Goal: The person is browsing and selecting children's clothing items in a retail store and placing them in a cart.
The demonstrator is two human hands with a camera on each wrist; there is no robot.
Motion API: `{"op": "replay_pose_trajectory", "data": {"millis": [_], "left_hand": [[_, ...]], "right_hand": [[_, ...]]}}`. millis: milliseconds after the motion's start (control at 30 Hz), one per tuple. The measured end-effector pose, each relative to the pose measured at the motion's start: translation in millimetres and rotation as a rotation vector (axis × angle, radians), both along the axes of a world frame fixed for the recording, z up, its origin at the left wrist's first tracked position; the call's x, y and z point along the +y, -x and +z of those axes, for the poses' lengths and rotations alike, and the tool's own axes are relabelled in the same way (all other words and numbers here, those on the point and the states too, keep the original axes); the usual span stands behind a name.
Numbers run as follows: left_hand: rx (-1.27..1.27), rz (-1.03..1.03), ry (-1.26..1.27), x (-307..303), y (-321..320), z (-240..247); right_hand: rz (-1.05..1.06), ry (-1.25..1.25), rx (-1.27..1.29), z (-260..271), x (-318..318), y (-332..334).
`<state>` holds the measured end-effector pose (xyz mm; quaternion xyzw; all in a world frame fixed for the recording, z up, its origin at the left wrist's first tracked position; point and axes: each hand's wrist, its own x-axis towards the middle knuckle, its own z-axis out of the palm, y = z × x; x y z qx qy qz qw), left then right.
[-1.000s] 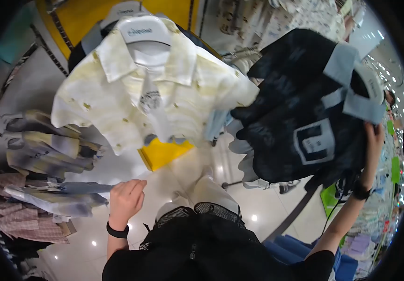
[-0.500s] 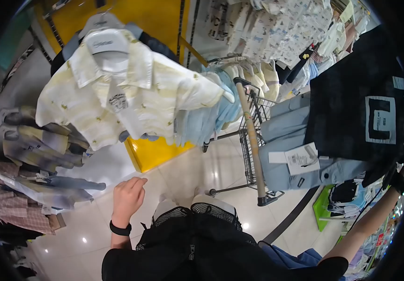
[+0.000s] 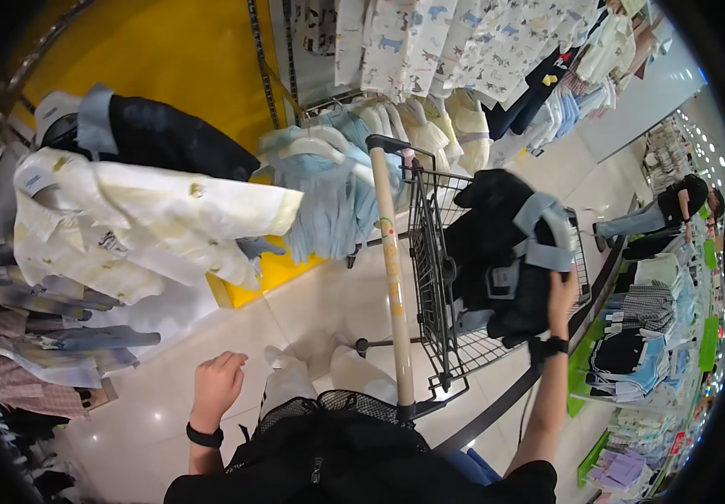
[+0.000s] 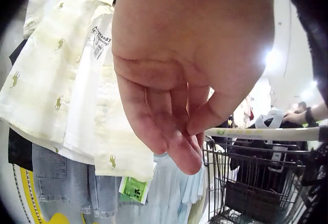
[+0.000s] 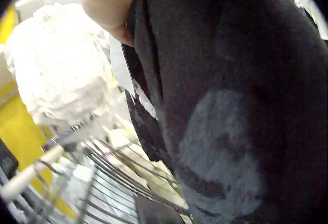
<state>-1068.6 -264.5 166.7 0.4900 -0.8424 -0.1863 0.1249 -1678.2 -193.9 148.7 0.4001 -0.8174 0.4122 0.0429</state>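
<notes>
My right hand (image 3: 559,304) grips a black polo shirt (image 3: 484,244) with a grey collar and a grey patch, still on its white hanger. The shirt is over the basket of a wire shopping cart (image 3: 431,290). In the right wrist view the dark cloth (image 5: 205,54) fills much of the picture and hides most of the fingers. My left hand (image 3: 218,388) hangs in front of my body, fingers loosely bent and nothing in them. Beyond it, in the left wrist view, hangs a cream short-sleeved shirt (image 4: 46,75) with small animal motifs.
The cart's pale push bar (image 3: 389,252) stands close before my legs. Light blue clothes (image 3: 324,202) hang behind it, and a dark shirt (image 3: 169,139) hangs behind the cream one. Low shelves of folded clothes (image 3: 623,353) line the right. Another person (image 3: 686,202) stands farther off.
The black shirt has moved from far right to over the cart, with my right hand on it. The view has turned right, so the cream shirt sits farther left. My left hand remains unoccupied.
</notes>
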Motion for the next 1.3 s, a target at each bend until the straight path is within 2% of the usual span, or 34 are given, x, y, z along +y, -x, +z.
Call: {"op": "replay_pose_trajectory", "data": {"millis": [33, 67, 133, 233, 333, 400, 467, 533, 600, 633, 733, 800, 867, 933, 967, 1000, 1033, 1067, 1100, 1133, 1200, 1233, 1300], "left_hand": [[-0.031, -0.004, -0.034, 1, 2, -2], [-0.049, 0.003, -0.045, 3, 4, -1], [-0.126, 0.050, -0.100, 5, 3, 5], [-0.186, 0.074, -0.075, 8, -8, 10], [-0.295, 0.135, -0.071, 12, -14, 18], [-0.214, 0.157, -0.088, 15, -16, 19], [-0.194, 0.192, -0.081, 19, -23, 15], [-0.155, 0.212, -0.072, 22, -30, 8], [-0.155, 0.253, -0.070, 25, -42, -3], [-0.133, 0.259, -0.063, 26, -50, -8], [-0.123, 0.299, -0.018, 21, -71, -24], [-0.054, 0.342, -0.004, 14, -83, -32], [-0.013, 0.336, 0.022, 6, -89, -43], [0.019, 0.310, 0.048, -4, -91, -49], [0.092, 0.319, 0.005, -5, -89, -51], [0.167, 0.322, -0.035, -7, -90, -54], [0.177, 0.284, -0.031, -8, -96, -61], [0.178, 0.274, -0.048, -8, -102, -70], [0.182, 0.274, -0.065, -6, -108, -76], [0.199, 0.264, -0.058, -3, -118, -79], [0.159, 0.289, 0.002, 7, -141, -87], [0.185, 0.306, 0.010, 15, -152, -90], [0.148, 0.377, -0.059, 32, -176, -90]], "right_hand": [[-0.050, -0.056, 0.040, -31, -5, -1], [-0.066, -0.169, -0.095, -62, -8, 8], [-0.206, -0.200, -0.006, -134, -11, 18], [-0.122, -0.201, -0.174, -154, -22, 8], [-0.148, -0.138, -0.194, -210, -16, 49], [-0.479, -0.520, -0.249, -236, -6, 84], [-0.354, -0.531, -0.465, -261, 17, 119], [-0.383, -0.555, -0.341, -245, 15, 93], [-0.261, -0.648, -0.208, -243, 17, 93], [-0.262, -0.661, -0.296, -208, 4, 68], [-0.003, -0.171, -0.571, -176, -26, 63], [0.287, -0.014, -0.503, -73, -57, -14], [0.533, 0.013, -0.445, 33, -73, -120], [0.756, -0.119, -0.528, 105, -76, -235], [0.883, -0.224, -0.593, 120, -83, -282], [1.016, -0.470, -0.511, 123, -96, -316], [1.177, -0.606, -0.202, 113, -115, -344], [1.257, -0.811, -0.133, 93, -137, -368], [1.333, -0.705, 0.060, 29, -163, -377], [1.294, -0.742, 0.066, -5, -185, -396], [1.237, -0.590, -0.230, -71, -218, -420], [1.247, -0.600, -0.199, -105, -233, -426], [0.989, -0.653, -0.328, -154, -242, -440]]}}
